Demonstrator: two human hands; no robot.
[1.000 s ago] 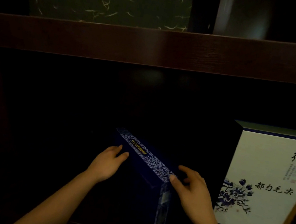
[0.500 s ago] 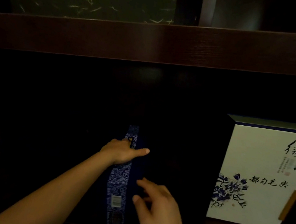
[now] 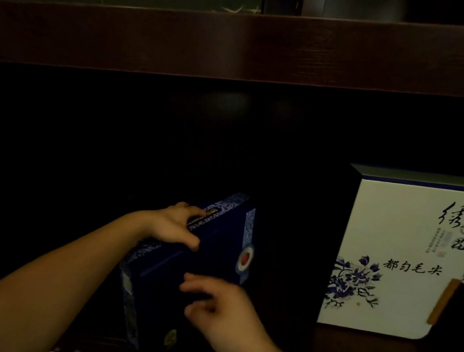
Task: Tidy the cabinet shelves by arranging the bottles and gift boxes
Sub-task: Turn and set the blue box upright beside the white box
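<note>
The dark blue gift box (image 3: 198,263), trimmed in blue-and-white pattern with a round red-centred emblem, stood tilted left of the white gift box (image 3: 400,257). The left hand (image 3: 174,224) gripped its top edge; the right hand (image 3: 224,316) had fingers (image 3: 196,282) curled against its face.

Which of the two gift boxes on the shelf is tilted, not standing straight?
The dark blue box, held by the left hand and right hand, is tilted. The white box with blue flowers stands upright, untouched.
</note>
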